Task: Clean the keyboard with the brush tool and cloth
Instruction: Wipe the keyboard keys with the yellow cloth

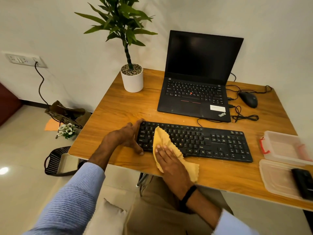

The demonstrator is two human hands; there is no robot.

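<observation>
Progress: we're mid cloth-wipe, we reckon | right hand (169, 158) flat, fingers straight, pressing cloth (162, 138) onto keyboard (211, 143) left keys | left hand (125, 136) grips its left end on table (118, 106) | right side looks left to do

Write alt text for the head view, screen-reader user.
A person's right hand presses a yellow cloth onto the left part of a black keyboard, while the left hand holds the keyboard's left end. Farther back on the wooden table sit an open laptop, mouse and potted plant.
</observation>
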